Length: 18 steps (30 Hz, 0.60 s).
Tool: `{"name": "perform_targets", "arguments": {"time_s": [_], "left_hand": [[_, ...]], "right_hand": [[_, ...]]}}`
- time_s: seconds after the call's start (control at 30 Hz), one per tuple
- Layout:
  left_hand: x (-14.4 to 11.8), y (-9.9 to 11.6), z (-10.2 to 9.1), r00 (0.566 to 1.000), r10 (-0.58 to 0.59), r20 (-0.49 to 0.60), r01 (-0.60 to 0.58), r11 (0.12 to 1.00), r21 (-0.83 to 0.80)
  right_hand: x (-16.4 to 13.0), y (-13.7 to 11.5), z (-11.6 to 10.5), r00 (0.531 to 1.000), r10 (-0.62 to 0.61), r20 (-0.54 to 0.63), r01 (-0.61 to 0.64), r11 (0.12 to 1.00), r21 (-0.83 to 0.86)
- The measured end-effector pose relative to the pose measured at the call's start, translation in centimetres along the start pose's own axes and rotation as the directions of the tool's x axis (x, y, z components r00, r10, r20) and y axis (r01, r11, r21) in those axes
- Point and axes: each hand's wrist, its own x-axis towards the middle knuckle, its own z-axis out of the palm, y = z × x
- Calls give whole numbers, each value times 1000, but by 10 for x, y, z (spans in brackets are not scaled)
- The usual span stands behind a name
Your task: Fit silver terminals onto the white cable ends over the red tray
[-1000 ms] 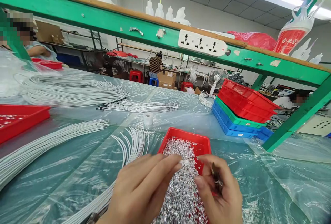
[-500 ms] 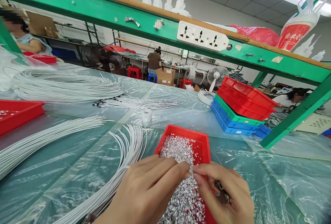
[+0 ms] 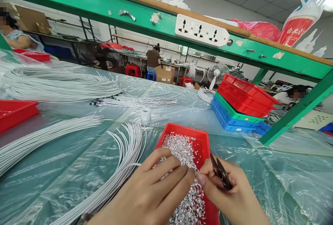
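A red tray point(image 3: 201, 140) full of small silver metal pieces point(image 3: 182, 148) lies in front of me on the plastic-covered table. My left hand point(image 3: 151, 193) rests over the pile, its fingertips meeting those of my right hand point(image 3: 231, 193) above the pieces. A small dark pair of snips point(image 3: 221, 172) sits in my right hand, blades pointing up. What my fingertips pinch between them is too small to make out. A bundle of white cables point(image 3: 125, 155) curves just left of the tray, and one cable end reaches my left hand.
More white cable bundles point(image 3: 59, 86) lie across the left of the table, beside a red tray point(image 3: 15, 109). A small tape roll point(image 3: 145, 114) stands behind my tray. Stacked red, green and blue trays point(image 3: 239, 109) sit at right. A green frame carries a socket strip point(image 3: 201, 31). Other people work farther off.
My hands have shifted slightly, fingertips coming together over the silver pieces. The snips in my right hand have turned up into plain view. The camera has tilted a little downward.
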Motion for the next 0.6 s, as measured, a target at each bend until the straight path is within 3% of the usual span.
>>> {"name": "perform_targets", "arguments": {"time_s": [0.13, 0.43, 0.6], "left_hand": [[2, 1, -2, 999, 49, 15, -50, 998, 44], [-2, 4, -3, 994, 103, 30, -106, 987, 118], [-6, 3, -3, 991, 131, 19, -133, 974, 185]], "right_hand": [[1, 0, -8, 980, 128, 149, -149, 978, 142], [6, 9, -13, 962, 52, 269, -145, 929, 340], [8, 10, -11, 963, 32, 267, -137, 914, 382]]}}
